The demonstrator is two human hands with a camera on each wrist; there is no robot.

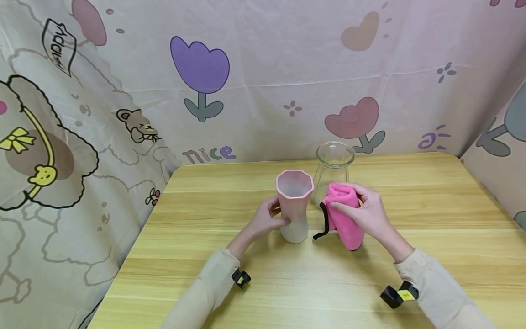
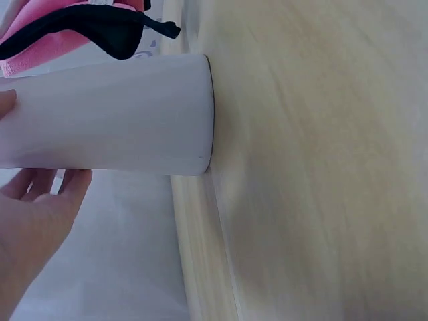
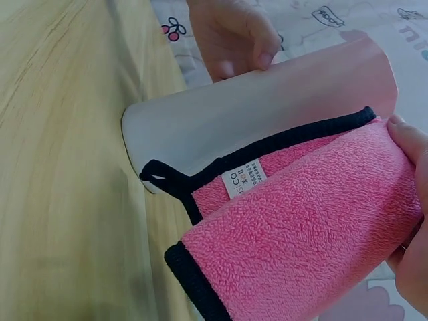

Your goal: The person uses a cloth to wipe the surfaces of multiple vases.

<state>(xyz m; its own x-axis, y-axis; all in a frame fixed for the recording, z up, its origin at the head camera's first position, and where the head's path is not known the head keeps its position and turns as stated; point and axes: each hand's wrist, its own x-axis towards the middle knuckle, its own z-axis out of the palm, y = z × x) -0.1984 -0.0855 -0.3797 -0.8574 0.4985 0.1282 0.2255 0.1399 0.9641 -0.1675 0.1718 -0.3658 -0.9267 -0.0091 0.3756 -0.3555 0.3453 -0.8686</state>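
Note:
A pink-and-white vase [image 1: 297,214] with an angular rim stands upright on the wooden table. My left hand [image 1: 265,220] holds it from the left side, thumb in front and fingers behind, as the left wrist view also shows at the vase's pale lower part [image 2: 127,117]. My right hand [image 1: 367,210] pinches a folded bright pink towel [image 1: 347,224] just right of the vase. In the right wrist view the towel [image 3: 307,221] has black edging, a hanging loop [image 3: 164,177] and a white label [image 3: 243,178]. Behind the towel stands a clear glass vase [image 1: 334,157], its lower part partly hidden.
The wooden table [image 1: 197,228] ends at a printed cloth backdrop [image 1: 263,82] behind, with more cloth at the left and right. Small black devices, one [image 1: 241,278] at the left cuff and another [image 1: 398,294] at the right, sit near the sleeves.

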